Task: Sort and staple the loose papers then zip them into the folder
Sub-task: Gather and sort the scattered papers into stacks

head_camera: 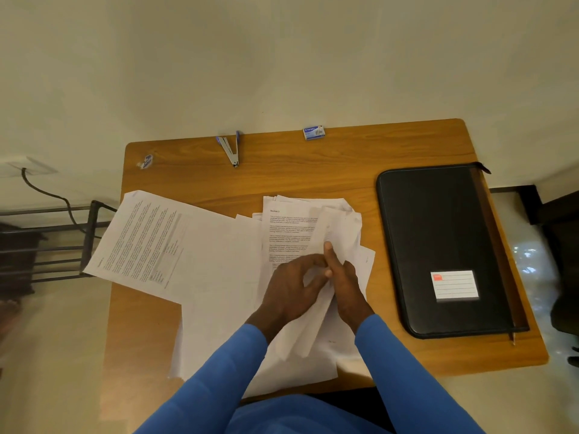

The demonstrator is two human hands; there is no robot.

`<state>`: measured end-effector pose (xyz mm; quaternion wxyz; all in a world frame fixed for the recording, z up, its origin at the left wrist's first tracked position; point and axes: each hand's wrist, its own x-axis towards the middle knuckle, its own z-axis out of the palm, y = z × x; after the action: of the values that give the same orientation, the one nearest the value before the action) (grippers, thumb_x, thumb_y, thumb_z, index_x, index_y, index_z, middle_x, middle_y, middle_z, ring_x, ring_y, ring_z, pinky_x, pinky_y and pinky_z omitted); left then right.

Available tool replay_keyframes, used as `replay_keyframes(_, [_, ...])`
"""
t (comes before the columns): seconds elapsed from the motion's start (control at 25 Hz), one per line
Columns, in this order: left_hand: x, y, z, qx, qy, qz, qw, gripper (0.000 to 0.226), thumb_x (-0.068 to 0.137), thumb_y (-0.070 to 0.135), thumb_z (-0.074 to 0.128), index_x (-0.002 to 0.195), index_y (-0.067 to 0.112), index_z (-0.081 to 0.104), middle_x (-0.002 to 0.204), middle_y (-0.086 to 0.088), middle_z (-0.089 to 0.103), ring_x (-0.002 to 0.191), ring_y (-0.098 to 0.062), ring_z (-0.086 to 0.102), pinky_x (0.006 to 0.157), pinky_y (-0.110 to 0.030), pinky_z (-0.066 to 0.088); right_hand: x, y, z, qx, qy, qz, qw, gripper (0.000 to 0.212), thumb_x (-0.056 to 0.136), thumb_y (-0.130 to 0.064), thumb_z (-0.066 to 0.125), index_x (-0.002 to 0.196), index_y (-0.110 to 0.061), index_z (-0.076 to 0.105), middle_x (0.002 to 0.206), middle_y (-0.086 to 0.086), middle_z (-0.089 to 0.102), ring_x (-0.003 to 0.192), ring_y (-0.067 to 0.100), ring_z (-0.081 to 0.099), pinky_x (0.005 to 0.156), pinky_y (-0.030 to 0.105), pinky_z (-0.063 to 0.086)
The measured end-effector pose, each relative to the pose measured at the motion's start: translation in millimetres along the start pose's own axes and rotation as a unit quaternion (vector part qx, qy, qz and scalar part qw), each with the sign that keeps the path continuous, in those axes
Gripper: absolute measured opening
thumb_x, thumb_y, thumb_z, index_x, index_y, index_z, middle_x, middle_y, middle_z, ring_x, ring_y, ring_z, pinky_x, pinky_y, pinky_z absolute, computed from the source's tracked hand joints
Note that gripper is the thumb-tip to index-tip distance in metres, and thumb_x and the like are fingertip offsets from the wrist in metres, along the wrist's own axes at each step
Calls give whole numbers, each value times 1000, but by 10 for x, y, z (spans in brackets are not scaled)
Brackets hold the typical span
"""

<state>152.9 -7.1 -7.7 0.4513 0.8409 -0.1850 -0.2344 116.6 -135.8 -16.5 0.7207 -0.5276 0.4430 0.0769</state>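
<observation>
Your left hand [293, 288] and right hand [347, 286] meet above the loose papers [219, 277], and both pinch one curled sheet [300, 335] between them. The black zip folder [438, 239] lies on the tabletop [313, 170] near your right hand, on its right. The opened stapler [230, 150] sits well beyond your left hand.

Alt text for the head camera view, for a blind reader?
The left hand and right hand grip a sheaf of white sheets over a wooden desk strewn with loose printed papers. A black zip folder lies to the right; a silver stapler sits at the far edge.
</observation>
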Motion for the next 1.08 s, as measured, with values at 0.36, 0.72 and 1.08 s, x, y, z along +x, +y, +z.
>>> replay_keyframes(0.36, [202, -327, -284, 171, -120, 39, 977, 36, 96, 45, 63, 129, 32, 68, 145, 6, 57, 134, -20, 47, 112, -41, 43, -32, -10, -32, -36, -3, -25, 999, 23, 94, -39, 71, 114, -30, 64, 110, -10, 72, 105, 16, 67, 84, 29, 55])
replay_keyframes(0.72, [285, -393, -424, -12, 195, -231, 953, 28, 92, 30, 76, 108, 26, 53, 83, 10, 68, 79, -16, 70, 57, -16, 44, 102, -6, -17, -70, 54, -8, 996, 30, 96, -25, 71, 123, -16, 60, 113, 3, 66, 104, 25, 63, 90, 37, 51])
replay_keyframes(1.08, [92, -291, -175, 230, 248, -11, 941, 16, 93, 40, 68, 101, 27, 73, 138, -1, 59, 127, -24, 51, 101, -43, 40, 63, -36, 35, -81, 67, 28, 994, 49, 107, -44, 47, 144, -12, 50, 128, 0, 60, 118, 23, 57, 100, 38, 45])
